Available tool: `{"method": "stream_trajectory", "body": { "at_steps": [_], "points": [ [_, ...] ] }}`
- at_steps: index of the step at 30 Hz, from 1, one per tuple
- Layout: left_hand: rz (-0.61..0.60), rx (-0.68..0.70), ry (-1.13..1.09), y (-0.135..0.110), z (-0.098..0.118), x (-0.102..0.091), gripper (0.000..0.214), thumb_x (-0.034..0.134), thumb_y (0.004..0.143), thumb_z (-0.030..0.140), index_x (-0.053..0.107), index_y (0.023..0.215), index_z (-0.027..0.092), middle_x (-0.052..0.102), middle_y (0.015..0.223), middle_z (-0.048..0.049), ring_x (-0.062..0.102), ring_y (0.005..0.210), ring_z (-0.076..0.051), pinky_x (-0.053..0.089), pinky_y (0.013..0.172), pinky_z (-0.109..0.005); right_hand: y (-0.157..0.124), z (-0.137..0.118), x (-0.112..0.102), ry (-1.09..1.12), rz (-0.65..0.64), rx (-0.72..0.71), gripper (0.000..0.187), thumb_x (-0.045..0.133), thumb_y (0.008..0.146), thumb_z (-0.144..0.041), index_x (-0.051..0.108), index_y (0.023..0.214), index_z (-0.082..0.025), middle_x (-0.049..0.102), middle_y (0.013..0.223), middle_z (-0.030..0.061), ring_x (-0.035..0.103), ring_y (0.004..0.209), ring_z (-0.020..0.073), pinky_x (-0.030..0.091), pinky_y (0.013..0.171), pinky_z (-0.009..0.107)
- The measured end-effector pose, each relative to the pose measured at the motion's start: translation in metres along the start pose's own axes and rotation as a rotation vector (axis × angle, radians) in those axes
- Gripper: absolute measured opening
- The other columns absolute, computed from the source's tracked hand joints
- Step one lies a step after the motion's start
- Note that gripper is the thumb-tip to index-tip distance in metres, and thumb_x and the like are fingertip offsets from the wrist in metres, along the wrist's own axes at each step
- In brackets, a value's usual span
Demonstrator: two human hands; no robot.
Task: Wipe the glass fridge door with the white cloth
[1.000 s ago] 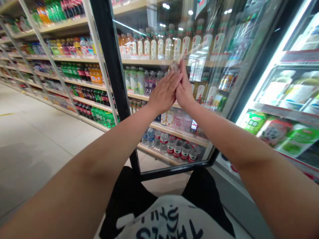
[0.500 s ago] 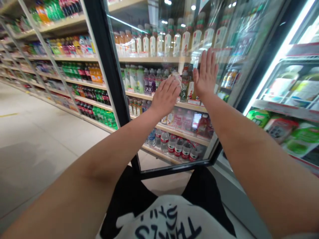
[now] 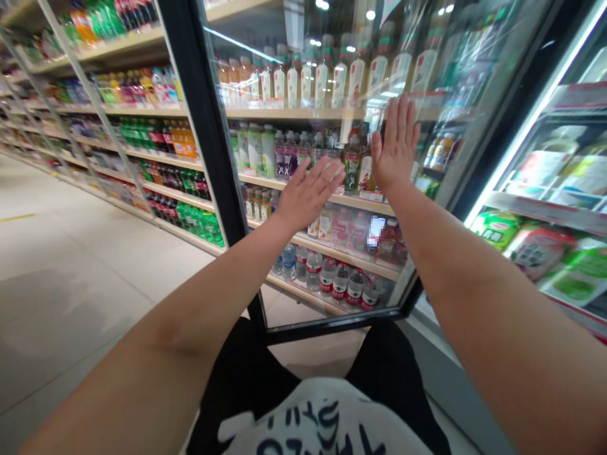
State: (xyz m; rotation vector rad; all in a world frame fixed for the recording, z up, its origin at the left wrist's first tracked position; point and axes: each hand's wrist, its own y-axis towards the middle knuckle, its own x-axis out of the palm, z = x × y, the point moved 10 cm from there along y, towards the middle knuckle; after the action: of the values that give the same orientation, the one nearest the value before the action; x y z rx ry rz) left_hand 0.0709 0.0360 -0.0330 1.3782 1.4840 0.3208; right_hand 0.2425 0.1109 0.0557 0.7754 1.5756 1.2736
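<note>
Both my arms reach out to an open glass cooler door (image 3: 294,303) with a black frame (image 3: 199,126). My left hand (image 3: 308,193) is at the pane at mid height, fingers stretched out and slightly spread, pointing up and right. I cannot make out anything under it. My right hand (image 3: 396,145) lies flat against the glass a little higher and to the right, fingers straight up and together. Through the glass I see shelves of drink bottles (image 3: 327,79).
Long open shelves of coloured drink bottles (image 3: 142,139) run down the left along a tiled aisle floor (image 3: 71,272). On the right is the lit cooler interior with green packs (image 3: 493,230) on its shelves. The door's bottom edge is just in front of my legs.
My hands were pressed together around a small pale crumpled thing. They have parted: the right went up and right onto the glass, and the left slid down slightly with its fingers spreading.
</note>
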Motion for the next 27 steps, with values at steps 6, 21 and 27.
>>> {"method": "stream_trajectory", "body": {
  "at_steps": [6, 21, 27],
  "points": [
    [0.223, -0.175, 0.02, 0.007, -0.035, -0.025, 0.063, 0.026, 0.107, 0.01, 0.028, 0.168, 0.023, 0.017, 0.174, -0.0029, -0.003, 0.16, -0.023, 0.005, 0.135, -0.058, -0.002, -0.001, -0.003, -0.001, -0.035, 0.013, 0.069, 0.012, 0.109, -0.051, 0.018, 0.17, -0.018, 0.013, 0.176, 0.0012, 0.008, 0.164, 0.0203, 0.01, 0.135, 0.049],
    [0.016, 0.094, 0.05, 0.0, -0.018, -0.011, 0.061, 0.03, 0.109, 0.015, 0.023, 0.168, 0.03, 0.021, 0.174, 0.0004, 0.002, 0.162, -0.021, 0.017, 0.135, -0.055, -0.002, -0.002, -0.002, -0.016, -0.054, 0.027, 0.068, 0.015, 0.11, -0.048, 0.019, 0.17, -0.014, 0.013, 0.176, 0.0043, 0.008, 0.164, 0.0225, 0.009, 0.135, 0.048],
    [0.122, -0.104, 0.129, 0.024, -0.064, -0.049, 0.063, 0.03, 0.107, 0.013, 0.021, 0.168, 0.028, 0.009, 0.176, 0.0052, -0.001, 0.162, -0.021, -0.002, 0.134, -0.064, -0.001, -0.002, -0.002, -0.015, -0.091, 0.05, 0.07, 0.017, 0.106, -0.046, 0.019, 0.17, -0.018, 0.012, 0.176, 0.0019, 0.004, 0.165, 0.0195, 0.008, 0.136, 0.046]
  ]
}}
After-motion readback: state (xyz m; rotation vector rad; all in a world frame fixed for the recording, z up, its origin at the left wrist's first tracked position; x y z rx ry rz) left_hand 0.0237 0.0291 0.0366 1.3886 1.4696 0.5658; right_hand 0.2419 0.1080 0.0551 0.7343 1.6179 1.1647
